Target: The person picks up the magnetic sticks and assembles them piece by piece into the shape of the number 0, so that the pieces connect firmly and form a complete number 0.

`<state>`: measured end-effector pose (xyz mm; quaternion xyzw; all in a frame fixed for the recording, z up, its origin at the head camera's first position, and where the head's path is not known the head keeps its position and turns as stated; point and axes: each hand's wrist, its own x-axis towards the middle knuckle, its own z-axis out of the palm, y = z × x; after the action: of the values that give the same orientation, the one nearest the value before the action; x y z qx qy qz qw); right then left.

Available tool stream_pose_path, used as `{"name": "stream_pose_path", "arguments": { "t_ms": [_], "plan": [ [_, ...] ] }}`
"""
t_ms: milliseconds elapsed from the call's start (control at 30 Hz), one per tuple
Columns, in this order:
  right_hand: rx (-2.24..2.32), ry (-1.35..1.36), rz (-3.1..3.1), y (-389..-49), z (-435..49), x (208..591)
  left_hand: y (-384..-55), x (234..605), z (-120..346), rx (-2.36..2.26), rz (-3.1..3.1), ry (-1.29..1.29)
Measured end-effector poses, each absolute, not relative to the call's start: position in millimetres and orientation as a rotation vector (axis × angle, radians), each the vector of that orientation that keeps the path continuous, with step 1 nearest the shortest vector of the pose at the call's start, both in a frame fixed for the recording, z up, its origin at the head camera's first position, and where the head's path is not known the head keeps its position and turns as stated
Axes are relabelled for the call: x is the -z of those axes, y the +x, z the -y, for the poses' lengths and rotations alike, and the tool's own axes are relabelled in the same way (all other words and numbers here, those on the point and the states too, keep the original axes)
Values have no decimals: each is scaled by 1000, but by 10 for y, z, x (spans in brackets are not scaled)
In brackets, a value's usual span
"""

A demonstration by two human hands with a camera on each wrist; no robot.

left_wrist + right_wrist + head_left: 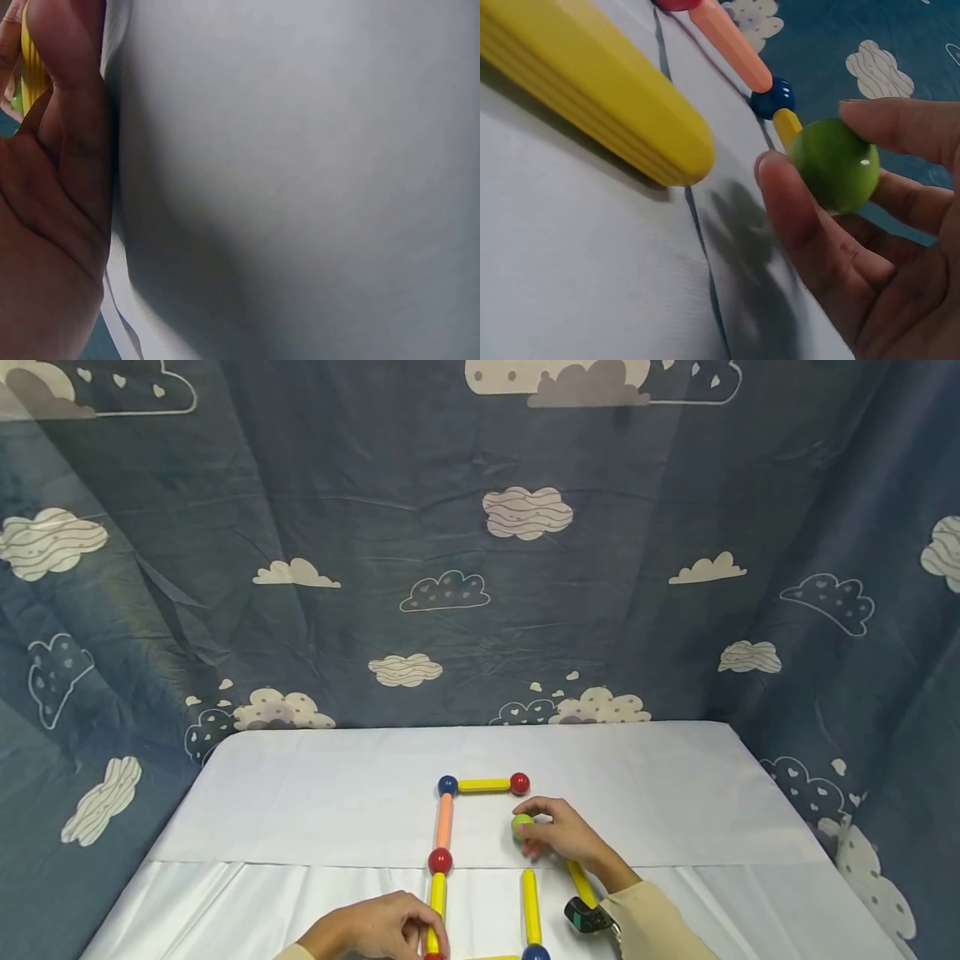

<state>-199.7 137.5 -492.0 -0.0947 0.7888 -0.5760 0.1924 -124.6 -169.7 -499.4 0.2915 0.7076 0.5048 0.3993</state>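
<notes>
My right hand [561, 837] pinches a green ball [835, 166] between thumb and fingertips, held above the white cloth. At the lower left, my left hand [381, 925] holds a yellow rod [437, 893] near its lower end, beside a red ball [433, 956] cut by the frame edge. That rod's upper end meets another red ball [440, 860]. From there an orange rod [445, 821] runs to a blue ball [447, 786], and a yellow rod [483, 786] leads right to a third red ball [519, 783].
Below the right hand, a yellow rod [531, 906] stands off a blue ball [536, 952] with its far end free. Another yellow rod [581, 883] lies partly under the right wrist. A white cloth [315, 810] covers the table; a cloud-patterned curtain [360, 543] hangs behind.
</notes>
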Motion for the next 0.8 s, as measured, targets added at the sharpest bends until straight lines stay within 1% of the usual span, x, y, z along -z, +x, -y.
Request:
{"name": "stream_pose_path", "arguments": {
  "t_ms": [333, 533, 800],
  "plan": [
    [1378, -283, -2413, -1896, -1358, 4917, -1242, 4984, 1682, -1284, -1778, 746],
    [1272, -340, -2509, -1841, -1343, 4912, -1233, 4986, 1687, -1285, -1783, 721],
    [1216, -398, -2547, -1813, -1339, 4917, -1225, 4992, 1682, -1292, -1784, 699]
  ]
}}
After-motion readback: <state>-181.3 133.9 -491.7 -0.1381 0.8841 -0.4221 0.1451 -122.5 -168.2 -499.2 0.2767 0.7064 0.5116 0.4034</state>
